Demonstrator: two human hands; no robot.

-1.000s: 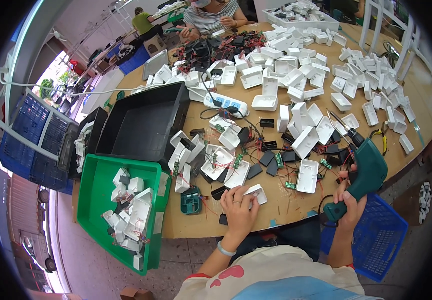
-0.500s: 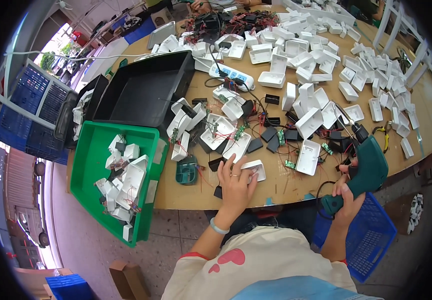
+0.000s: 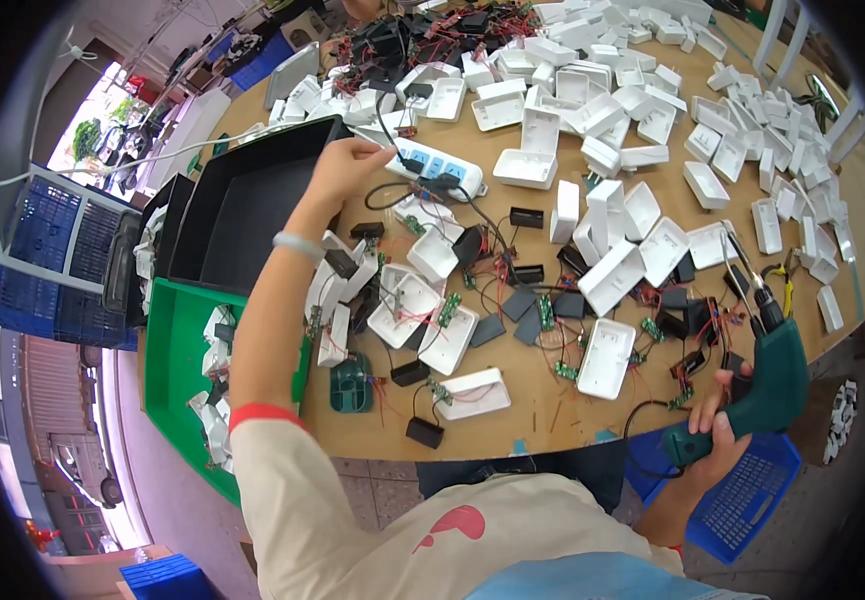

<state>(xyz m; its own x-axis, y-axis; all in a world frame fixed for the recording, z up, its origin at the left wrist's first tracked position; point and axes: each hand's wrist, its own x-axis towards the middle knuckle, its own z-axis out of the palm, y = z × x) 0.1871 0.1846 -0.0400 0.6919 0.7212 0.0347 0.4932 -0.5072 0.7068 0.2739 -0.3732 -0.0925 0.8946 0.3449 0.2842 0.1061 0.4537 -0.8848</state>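
My left hand [image 3: 351, 165] is stretched out over the far left of the table, fingers pinched together beside a black cable [image 3: 381, 118] and the end of a white and blue power strip [image 3: 464, 176]. Whether the fingertips hold the cable or something small is not clear. In my right hand [image 3: 718, 430] is a dark green power drill [image 3: 775, 385], its bit end pointing away toward the white cases. Near the table's front edge lies a white plastic case [image 3: 477, 396], with a wired black block [image 3: 425, 432] close by. Another open white case [image 3: 609, 358] sits farther right.
A black bin [image 3: 253, 205] and a green tray [image 3: 175, 390] with white parts stand left. A small green divided box [image 3: 351, 385] lies near the front edge. Piles of white cases [image 3: 593, 100] and black wired parts [image 3: 433, 35] fill the back. Pliers [image 3: 788, 283] lie right.
My left hand has left the white case at the front edge and reached forward and left to the power strip. The drill, still in my right hand, has shifted slightly right and nearer.
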